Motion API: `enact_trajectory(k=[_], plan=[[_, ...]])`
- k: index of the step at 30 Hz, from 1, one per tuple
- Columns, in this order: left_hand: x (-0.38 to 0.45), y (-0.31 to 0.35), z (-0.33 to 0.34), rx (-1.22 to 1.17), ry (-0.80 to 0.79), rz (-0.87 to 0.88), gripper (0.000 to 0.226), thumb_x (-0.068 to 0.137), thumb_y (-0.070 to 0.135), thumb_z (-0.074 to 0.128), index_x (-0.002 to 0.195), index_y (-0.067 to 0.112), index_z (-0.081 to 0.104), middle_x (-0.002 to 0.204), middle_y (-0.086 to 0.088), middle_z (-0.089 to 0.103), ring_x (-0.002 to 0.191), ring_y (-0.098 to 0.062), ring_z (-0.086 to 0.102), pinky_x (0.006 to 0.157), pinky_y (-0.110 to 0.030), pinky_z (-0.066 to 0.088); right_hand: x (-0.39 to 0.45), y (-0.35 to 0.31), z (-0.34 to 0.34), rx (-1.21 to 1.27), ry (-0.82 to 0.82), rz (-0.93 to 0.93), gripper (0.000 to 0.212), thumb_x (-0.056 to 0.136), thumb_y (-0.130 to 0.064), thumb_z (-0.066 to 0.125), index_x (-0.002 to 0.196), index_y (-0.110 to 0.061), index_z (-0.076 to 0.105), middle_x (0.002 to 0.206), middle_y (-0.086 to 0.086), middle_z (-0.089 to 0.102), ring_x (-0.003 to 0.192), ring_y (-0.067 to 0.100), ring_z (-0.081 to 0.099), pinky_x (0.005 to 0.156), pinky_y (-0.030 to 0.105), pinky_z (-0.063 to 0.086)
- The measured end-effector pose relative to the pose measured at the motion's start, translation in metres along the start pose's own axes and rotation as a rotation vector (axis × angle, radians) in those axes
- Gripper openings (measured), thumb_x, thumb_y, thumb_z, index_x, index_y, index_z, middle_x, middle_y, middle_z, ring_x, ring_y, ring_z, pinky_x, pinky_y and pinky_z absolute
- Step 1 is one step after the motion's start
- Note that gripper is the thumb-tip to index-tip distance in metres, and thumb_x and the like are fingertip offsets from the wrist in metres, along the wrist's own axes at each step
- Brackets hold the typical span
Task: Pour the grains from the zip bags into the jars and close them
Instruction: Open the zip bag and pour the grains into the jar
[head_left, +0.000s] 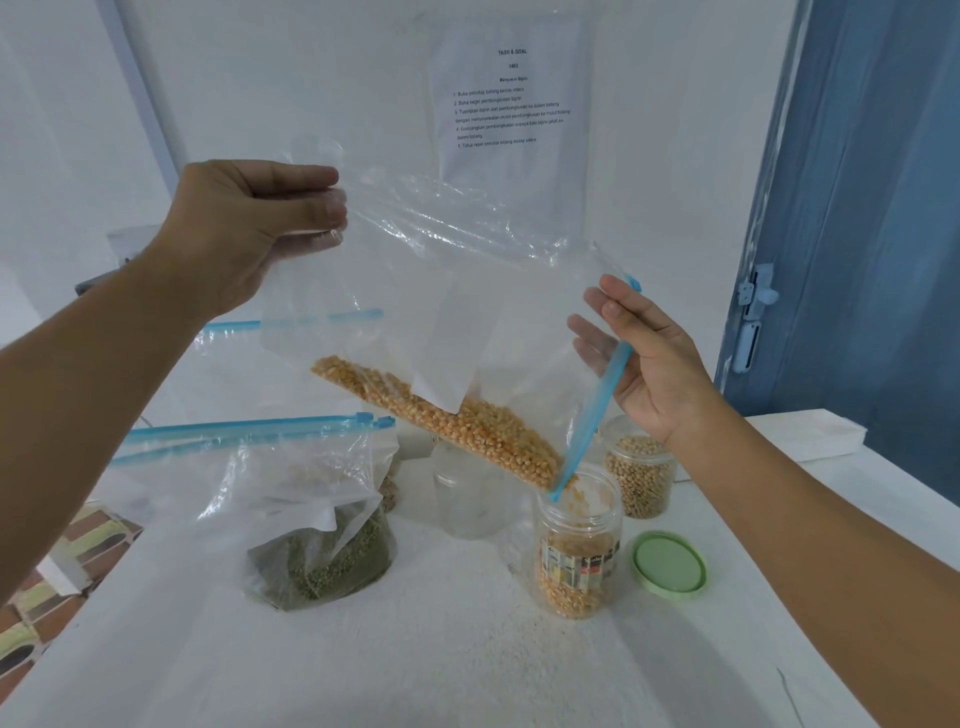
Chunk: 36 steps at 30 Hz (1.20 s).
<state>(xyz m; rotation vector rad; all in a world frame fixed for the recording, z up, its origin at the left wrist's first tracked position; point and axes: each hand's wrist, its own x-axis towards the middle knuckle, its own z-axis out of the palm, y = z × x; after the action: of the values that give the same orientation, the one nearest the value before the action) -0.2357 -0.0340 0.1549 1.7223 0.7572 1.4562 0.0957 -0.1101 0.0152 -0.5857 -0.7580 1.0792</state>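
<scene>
I hold a clear zip bag (457, 291) tilted over an open plastic jar (579, 540). My left hand (249, 228) pinches the bag's raised bottom corner. My right hand (649, 353) holds the blue zip edge at the bag's mouth, thumb and fingers on either side of it. Orange corn kernels (467, 421) lie along the bag's low side and spill from the mouth into the jar, which is partly filled with corn. The jar's green lid (669, 564) lies flat on the table just right of it.
A zip bag of green beans (317, 551) stands left of the corn jar. An empty clear jar (467, 488) stands behind, and a jar of pale beans (639, 475) at back right. Another blue-zipped bag (291, 319) lies farther back. The white table (415, 665) ends at left above tiled floor.
</scene>
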Motion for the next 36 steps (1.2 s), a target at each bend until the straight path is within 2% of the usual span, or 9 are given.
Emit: enact_trajectory(k=[9, 14, 19, 29, 36], plan=[[-0.0019, 0.0042, 0.0, 0.0, 0.005, 0.003, 0.027, 0.08, -0.002, 0.081, 0.106, 0.006, 0.077, 0.093, -0.007, 0.08, 0.096, -0.026, 0.076, 0.09, -0.035, 0.062, 0.0001, -0.0001, 0.0012, 0.009, -0.002, 0.001, 0.025, 0.098, -0.005, 0.063, 0.117, -0.016, 0.074, 0.121, 0.003, 0.077, 0.11, 0.029, 0.075, 0.094, 0.036, 0.061], [-0.0033, 0.0065, 0.0017, -0.01, 0.003, 0.008, 0.037, 0.08, -0.001, 0.08, 0.117, 0.002, 0.073, 0.091, -0.005, 0.08, 0.096, -0.025, 0.076, 0.09, -0.034, 0.062, 0.0001, 0.0001, 0.0013, 0.008, -0.005, -0.002, 0.025, 0.099, -0.005, 0.063, 0.118, -0.016, 0.074, 0.122, 0.002, 0.076, 0.11, 0.029, 0.074, 0.094, 0.036, 0.061], [-0.002, 0.0044, 0.0001, -0.015, 0.001, 0.003, 0.033, 0.078, -0.001, 0.081, 0.111, 0.003, 0.075, 0.091, -0.006, 0.08, 0.094, -0.025, 0.076, 0.091, -0.035, 0.062, -0.001, 0.0005, 0.0018, 0.007, -0.002, -0.005, 0.025, 0.099, -0.005, 0.063, 0.12, -0.016, 0.073, 0.122, 0.002, 0.076, 0.109, 0.028, 0.075, 0.094, 0.036, 0.061], [-0.0009, 0.0024, -0.0013, -0.025, 0.004, -0.002, 0.039, 0.079, -0.002, 0.081, 0.117, -0.001, 0.073, 0.093, -0.007, 0.08, 0.097, -0.027, 0.075, 0.09, -0.035, 0.061, -0.001, 0.0005, 0.0012, 0.002, 0.004, -0.002, 0.026, 0.1, -0.005, 0.062, 0.12, -0.016, 0.073, 0.123, 0.003, 0.076, 0.111, 0.029, 0.074, 0.092, 0.035, 0.062], [-0.0012, 0.0029, -0.0006, -0.011, 0.001, 0.0, 0.031, 0.078, 0.0, 0.081, 0.108, 0.005, 0.076, 0.092, -0.007, 0.08, 0.096, -0.027, 0.076, 0.091, -0.035, 0.061, -0.0015, 0.0, 0.0019, 0.009, 0.009, 0.002, 0.025, 0.1, -0.005, 0.063, 0.118, -0.016, 0.074, 0.122, 0.003, 0.076, 0.11, 0.029, 0.075, 0.093, 0.035, 0.062]])
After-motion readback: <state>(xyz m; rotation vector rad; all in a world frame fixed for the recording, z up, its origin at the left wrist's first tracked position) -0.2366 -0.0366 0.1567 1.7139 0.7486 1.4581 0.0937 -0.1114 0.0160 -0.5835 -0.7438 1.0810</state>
